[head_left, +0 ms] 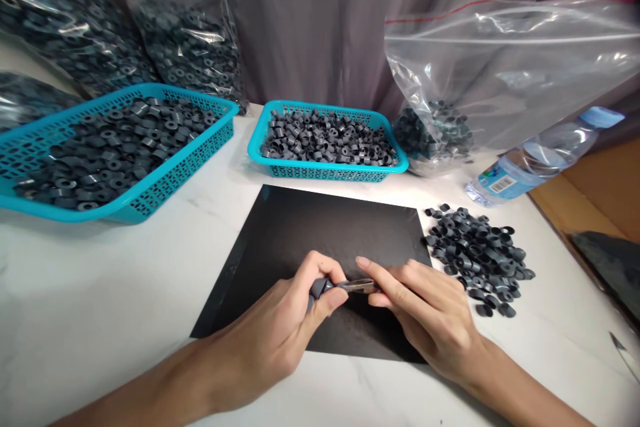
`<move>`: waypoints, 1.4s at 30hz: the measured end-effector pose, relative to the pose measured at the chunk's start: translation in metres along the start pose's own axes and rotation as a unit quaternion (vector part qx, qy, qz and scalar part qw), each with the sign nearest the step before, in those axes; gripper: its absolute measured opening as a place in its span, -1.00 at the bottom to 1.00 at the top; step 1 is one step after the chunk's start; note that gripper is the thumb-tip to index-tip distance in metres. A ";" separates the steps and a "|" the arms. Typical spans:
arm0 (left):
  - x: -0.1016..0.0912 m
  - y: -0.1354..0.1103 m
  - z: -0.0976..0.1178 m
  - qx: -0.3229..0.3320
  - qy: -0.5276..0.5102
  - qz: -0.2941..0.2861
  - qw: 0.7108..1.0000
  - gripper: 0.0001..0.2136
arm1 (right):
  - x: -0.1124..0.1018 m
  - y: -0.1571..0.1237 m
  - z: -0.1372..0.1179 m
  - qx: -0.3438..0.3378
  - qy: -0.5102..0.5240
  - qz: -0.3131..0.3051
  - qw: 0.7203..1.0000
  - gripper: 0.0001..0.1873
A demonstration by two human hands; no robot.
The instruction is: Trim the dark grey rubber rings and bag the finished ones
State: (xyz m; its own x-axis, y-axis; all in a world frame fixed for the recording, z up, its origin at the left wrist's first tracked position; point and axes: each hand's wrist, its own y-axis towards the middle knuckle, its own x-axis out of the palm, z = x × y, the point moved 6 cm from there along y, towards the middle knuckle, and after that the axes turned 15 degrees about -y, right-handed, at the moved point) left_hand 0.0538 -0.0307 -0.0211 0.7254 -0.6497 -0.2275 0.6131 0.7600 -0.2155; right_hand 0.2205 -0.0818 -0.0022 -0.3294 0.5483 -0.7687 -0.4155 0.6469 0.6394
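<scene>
Above the black mat (280,234), my left hand (295,314) pinches a small dark grey plastic piece (320,288) between thumb and forefinger. My right hand (433,307) grips a slim shiny metal tool (361,286), its fingers wrapped round the rear part. The tool points left and meets the fingertips of my left hand. Its exact kind is hard to make out, since both hands cover its ends. Right of the mat lies a loose pile of small dark grey ring-shaped pieces (475,247), closest to my right hand.
Two turquoise baskets, one at left (170,174) and one behind the mat (330,170), hold many grey pieces. Clear bags of pieces (185,40) stand at back left. A zip bag (450,74) and a water bottle (535,157) occupy the back right.
</scene>
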 end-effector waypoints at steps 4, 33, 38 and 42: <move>0.001 0.000 -0.001 -0.007 0.009 -0.010 1.000 -0.70 | 0.000 -0.001 0.000 0.001 -0.002 -0.006 1.000 -0.50; -0.004 0.006 0.002 -0.012 0.026 -0.028 0.999 -0.73 | 0.000 0.000 0.005 0.021 0.044 -0.004 0.999 -0.48; -0.004 0.005 0.003 -0.015 0.030 -0.034 0.999 -0.72 | 0.001 0.001 0.004 0.016 0.040 -0.010 0.999 -0.48; -0.004 0.005 0.005 -0.006 0.029 -0.030 0.999 -0.74 | -0.001 0.000 0.007 0.037 0.050 0.001 0.998 -0.49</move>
State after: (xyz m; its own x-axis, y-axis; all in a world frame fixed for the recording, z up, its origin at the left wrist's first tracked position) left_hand 0.0557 -0.0245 -0.0163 0.6686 -0.6937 -0.2679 0.6503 0.7202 -0.2416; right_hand 0.2271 -0.0789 -0.0015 -0.4145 0.4973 -0.7622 -0.3516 0.6849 0.6382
